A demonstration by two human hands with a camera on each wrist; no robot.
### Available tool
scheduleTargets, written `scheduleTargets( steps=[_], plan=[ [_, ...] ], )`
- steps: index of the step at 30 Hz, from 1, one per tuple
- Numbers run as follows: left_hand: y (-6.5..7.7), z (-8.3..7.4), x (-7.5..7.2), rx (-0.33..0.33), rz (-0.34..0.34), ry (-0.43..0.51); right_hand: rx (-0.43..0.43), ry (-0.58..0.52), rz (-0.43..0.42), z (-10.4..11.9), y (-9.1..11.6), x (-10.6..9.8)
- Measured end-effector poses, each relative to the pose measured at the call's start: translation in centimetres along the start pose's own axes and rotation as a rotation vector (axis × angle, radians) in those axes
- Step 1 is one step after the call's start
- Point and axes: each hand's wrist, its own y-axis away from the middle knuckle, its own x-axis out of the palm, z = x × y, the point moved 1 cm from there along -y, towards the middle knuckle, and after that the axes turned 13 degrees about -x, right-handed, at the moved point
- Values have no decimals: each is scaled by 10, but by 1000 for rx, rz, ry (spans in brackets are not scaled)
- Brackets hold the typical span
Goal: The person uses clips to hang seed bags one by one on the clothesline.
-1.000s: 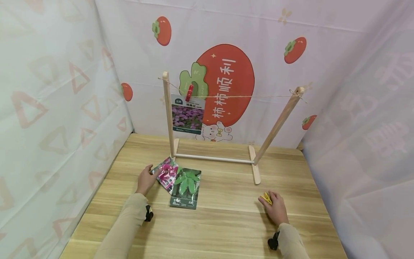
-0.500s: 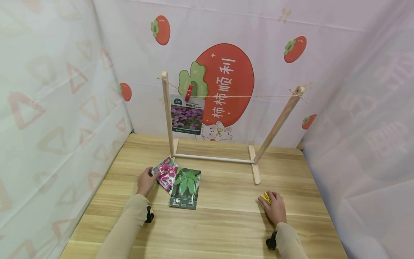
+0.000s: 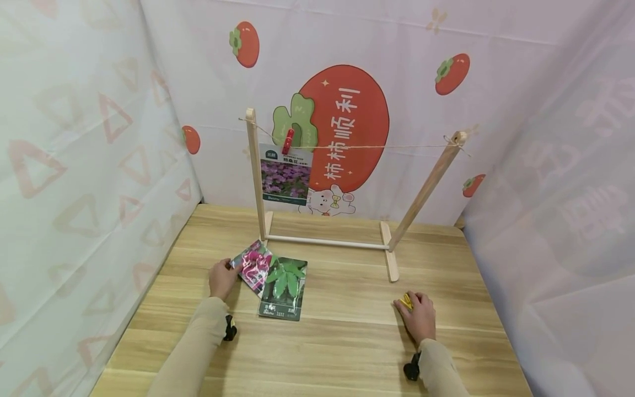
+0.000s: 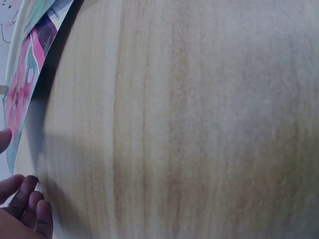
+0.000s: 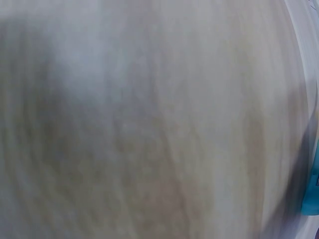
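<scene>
My left hand (image 3: 222, 279) pinches the left corner of a seed packet with pink flowers (image 3: 254, 267); in the left wrist view the thumb (image 4: 4, 139) is over its edge, the other fingers below. A green-leaf seed packet (image 3: 284, 289) lies to the right, overlapping the pink one. On the right, my right hand (image 3: 420, 318) holds a yellow clothespin (image 3: 406, 301) between thumb and fingers, close over the table. The right wrist view shows mostly blurred wood and a teal piece (image 5: 311, 191) at its right edge; the hand itself is out of that view.
Behind the packets stands a wooden frame (image 3: 425, 190) with a string (image 3: 382, 146) across its top. A purple-flower seed packet (image 3: 286, 179) hangs from it at the left by a red clothespin (image 3: 288, 141). Printed cloth (image 3: 397, 33) closes in the wood-grain table (image 3: 337, 331).
My right hand has shifted slightly left with the yellow clothespin. My left hand stays at the pink packet's corner, the thumb now nearer its edge. The view has drifted a little.
</scene>
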Motion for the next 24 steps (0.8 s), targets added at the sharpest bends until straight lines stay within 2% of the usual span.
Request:
scheduleTargets(
  steps=[7, 10, 15, 19, 24],
  plan=[
    [1, 3, 2, -18, -30, 55, 34, 6, 13, 2, -1, 2],
    [3, 3, 3, -53, -28, 106, 40, 1, 22, 3, -1, 2],
    [7, 2, 0, -145, 26, 181, 52, 0, 32, 5, -3, 1],
    [10, -1, -2, -202, 48, 171, 61, 5, 35, 7, -5, 0],
    [14, -6, -4, -226, 62, 159, 67, 8, 20, 8, -5, 0]
  ],
)
